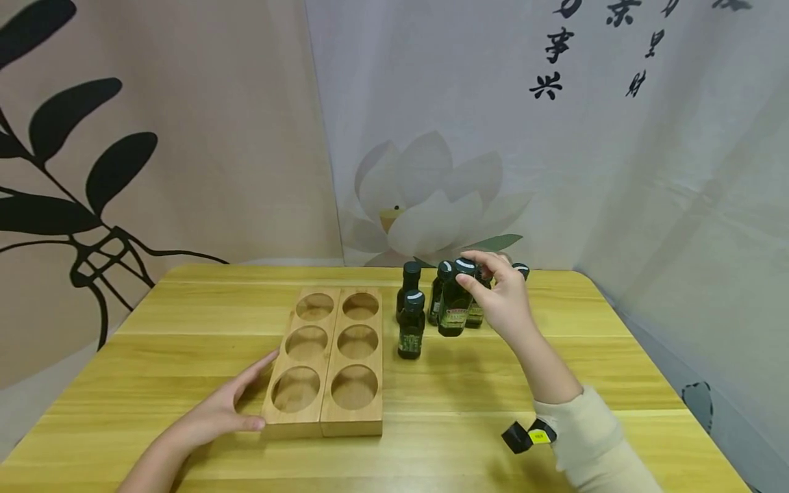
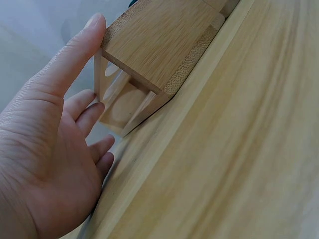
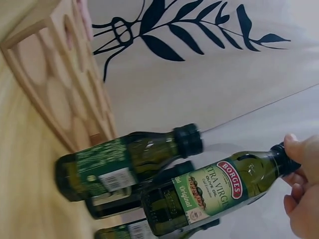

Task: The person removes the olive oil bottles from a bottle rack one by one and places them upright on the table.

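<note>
By its black cap, my right hand (image 1: 507, 301) pinches a small green olive oil bottle (image 1: 454, 309) between thumb and fingers. In the right wrist view the label of this olive oil bottle (image 3: 214, 191) reads Borges, and its base appears lifted off the table. My left hand (image 1: 216, 413) touches the left side of a two-part wooden holder (image 1: 292, 431), thumb at the near corner. Each half of the holder has three round wells with nothing in them. In the left wrist view the fingers of the left hand (image 2: 60, 149) are loosely bent beside the holder's hollow side.
Right of the holder stand a near dark bottle (image 1: 411, 335) and another bottle (image 1: 408, 281) behind it. More bottles cluster behind the held one, partly hidden by the right hand. The wooden table (image 1: 203, 301) ends at a printed curtain (image 1: 246, 137).
</note>
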`<move>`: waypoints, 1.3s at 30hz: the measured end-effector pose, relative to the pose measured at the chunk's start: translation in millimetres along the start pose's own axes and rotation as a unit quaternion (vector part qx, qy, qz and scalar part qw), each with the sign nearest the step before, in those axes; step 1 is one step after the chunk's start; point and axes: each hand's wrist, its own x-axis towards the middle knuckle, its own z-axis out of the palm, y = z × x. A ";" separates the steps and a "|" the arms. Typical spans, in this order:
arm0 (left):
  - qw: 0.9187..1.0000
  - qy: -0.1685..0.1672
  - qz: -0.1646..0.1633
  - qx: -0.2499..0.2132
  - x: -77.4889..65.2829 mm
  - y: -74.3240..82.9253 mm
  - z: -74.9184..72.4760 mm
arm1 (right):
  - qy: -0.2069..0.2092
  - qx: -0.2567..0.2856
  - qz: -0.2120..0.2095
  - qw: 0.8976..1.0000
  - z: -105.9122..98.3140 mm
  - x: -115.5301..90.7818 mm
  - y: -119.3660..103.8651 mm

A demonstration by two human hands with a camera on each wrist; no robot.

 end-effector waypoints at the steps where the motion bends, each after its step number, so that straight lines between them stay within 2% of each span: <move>1: 1.000 0.000 0.000 0.000 0.0 -0.6 0.0 | -0.001 0.003 0.002 1.000 1.7 -2.1 2.1; 18: 1.000 -0.006 0.009 -0.008 4.3 0.3 2.1 | -0.009 0.003 0.052 0.999 23.6 -34.5 38.0; 31: 1.000 -0.001 -0.001 0.001 4.8 3.4 -1.8 | 0.001 0.008 0.044 0.999 30.9 -39.6 49.1; 39: 1.000 -0.008 0.008 -0.012 2.4 0.7 -3.5 | -0.027 0.024 0.043 0.998 27.2 -41.2 49.9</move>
